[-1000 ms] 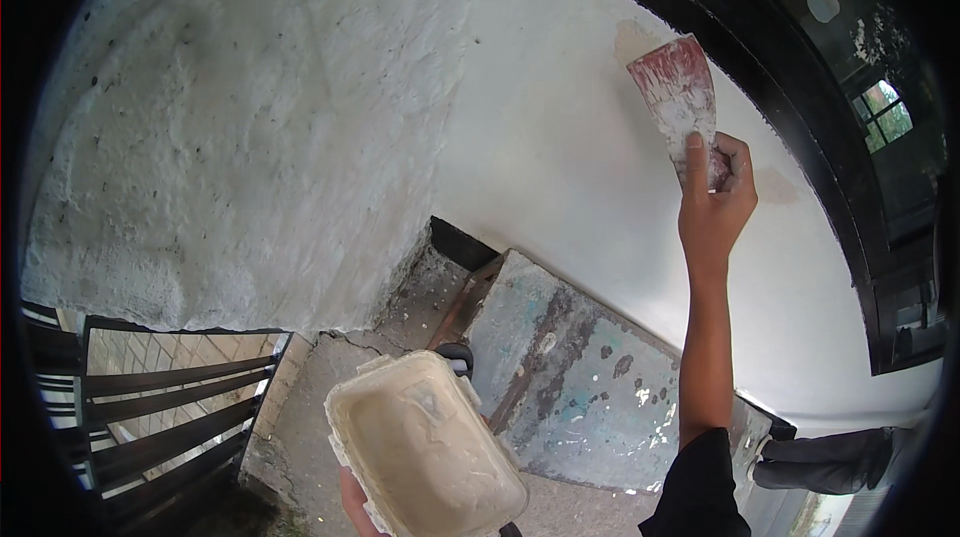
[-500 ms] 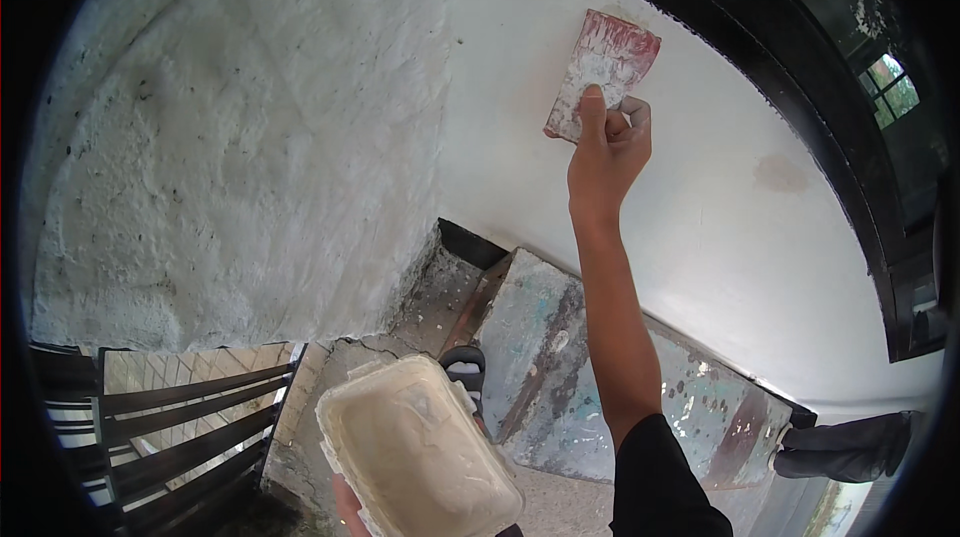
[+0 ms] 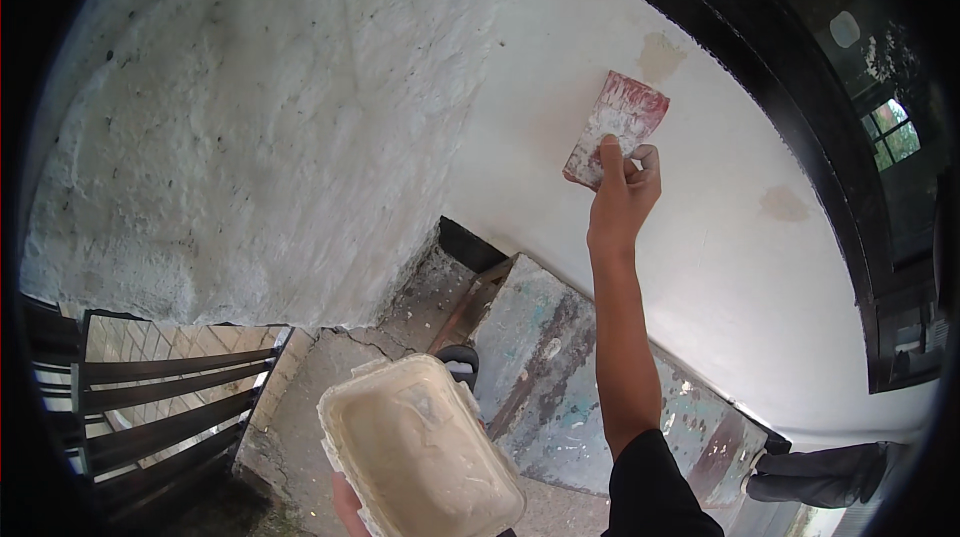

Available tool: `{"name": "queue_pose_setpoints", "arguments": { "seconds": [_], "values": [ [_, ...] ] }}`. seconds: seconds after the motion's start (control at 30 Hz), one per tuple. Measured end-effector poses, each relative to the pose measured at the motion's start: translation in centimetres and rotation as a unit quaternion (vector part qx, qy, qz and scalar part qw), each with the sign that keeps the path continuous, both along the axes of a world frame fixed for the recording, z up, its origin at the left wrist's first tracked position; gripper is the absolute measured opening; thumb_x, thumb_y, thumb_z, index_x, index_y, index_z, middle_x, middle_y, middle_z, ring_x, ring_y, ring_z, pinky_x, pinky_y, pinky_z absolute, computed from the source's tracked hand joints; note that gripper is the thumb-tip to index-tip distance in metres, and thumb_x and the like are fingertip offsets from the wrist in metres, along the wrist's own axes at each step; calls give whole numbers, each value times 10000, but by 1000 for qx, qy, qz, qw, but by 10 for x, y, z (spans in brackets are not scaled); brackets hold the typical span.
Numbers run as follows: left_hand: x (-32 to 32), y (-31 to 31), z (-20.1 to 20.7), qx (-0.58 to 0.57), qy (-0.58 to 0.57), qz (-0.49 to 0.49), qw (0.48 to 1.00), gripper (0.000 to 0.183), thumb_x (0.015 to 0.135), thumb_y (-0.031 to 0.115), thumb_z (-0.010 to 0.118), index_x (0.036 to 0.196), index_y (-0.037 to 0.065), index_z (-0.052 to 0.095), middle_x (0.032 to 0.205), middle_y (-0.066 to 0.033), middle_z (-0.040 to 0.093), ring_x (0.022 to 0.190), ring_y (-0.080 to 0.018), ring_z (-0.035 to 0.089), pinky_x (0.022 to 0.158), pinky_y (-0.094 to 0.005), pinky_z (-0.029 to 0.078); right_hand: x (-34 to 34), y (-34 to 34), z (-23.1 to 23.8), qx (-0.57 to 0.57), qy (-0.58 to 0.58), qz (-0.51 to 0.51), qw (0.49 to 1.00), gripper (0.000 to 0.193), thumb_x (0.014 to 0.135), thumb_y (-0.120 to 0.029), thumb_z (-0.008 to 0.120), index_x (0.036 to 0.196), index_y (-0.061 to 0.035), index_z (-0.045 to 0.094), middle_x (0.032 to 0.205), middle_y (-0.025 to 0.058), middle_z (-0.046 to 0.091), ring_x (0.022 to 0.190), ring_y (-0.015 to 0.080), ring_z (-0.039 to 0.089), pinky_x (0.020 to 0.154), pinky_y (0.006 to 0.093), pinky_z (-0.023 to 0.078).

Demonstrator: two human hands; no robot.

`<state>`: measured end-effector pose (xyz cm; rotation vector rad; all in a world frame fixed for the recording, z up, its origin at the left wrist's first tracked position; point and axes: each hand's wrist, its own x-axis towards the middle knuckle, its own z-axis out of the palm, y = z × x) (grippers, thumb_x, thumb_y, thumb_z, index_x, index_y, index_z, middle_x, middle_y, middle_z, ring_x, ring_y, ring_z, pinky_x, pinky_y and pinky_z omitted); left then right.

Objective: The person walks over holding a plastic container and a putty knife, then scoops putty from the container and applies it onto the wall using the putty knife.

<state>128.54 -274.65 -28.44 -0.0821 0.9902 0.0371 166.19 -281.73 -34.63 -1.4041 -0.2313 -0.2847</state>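
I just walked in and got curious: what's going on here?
A person's right hand holds a red putty scraper, smeared with white, in front of the smooth white wall. The left hand, mostly out of sight, holds a tub of pale paste lower down. Two beige patches show on the wall near a black frame.

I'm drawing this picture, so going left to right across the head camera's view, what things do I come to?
Black slatted railing → cream-coloured tub → red, white-smeared scraper held in the right hand → tan patch on the wall → small paned window.
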Motion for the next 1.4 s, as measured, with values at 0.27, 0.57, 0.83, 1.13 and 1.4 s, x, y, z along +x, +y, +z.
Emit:
{"name": "queue_pose_setpoints", "arguments": {
  "seconds": [0.27,0.57,0.83,1.13,1.4],
  "values": [
    [-33,-11,-30,10,-20,28,999,672,910,624,398,1276,69,497,1113,-131,599,1010,-300,592,870,-432,510,37,6,28,-27,-60,-53,996,281,885,-140,677,826,-98,406,558,-75,432,529,6,312,467,208,245],
    [-24,-17,2,306,58,-127,942,640,930,598,377,1297,82,472,1126,-115,589,1021,-281,590,869,-427,510,5,-20,-33,-184,-6,-57,981,321,885,-141,665,750,-73,382,488,-56,367,473,19,283,417,245,221],
    [-17,-2,-5,99,90,-83,988,637,941,594,358,1316,87,453,1140,-113,582,1033,-277,588,876,-429,508,5,1,52,-69,-87,-36,993,330,904,-140,642,754,-93,352,501,-66,360,489,3,256,428,231,186],
    [-13,-1,-13,-57,-112,66,990,647,918,585,393,1316,80,459,1161,-107,585,1045,-269,588,889,-431,501,12,-27,9,-135,4,-61,989,312,887,-137,647,727,-73,386,515,-41,389,494,26,290,438,243,230],
    [-3,0,-20,-365,-227,298,852,484,934,407,481,1260,53,529,1146,-95,603,1025,-241,601,871,-376,510,1,-50,72,-371,-309,-151,862,145,911,-122,630,982,3,613,712,65,568,539,97,516,480,242,406]
  ]
}}
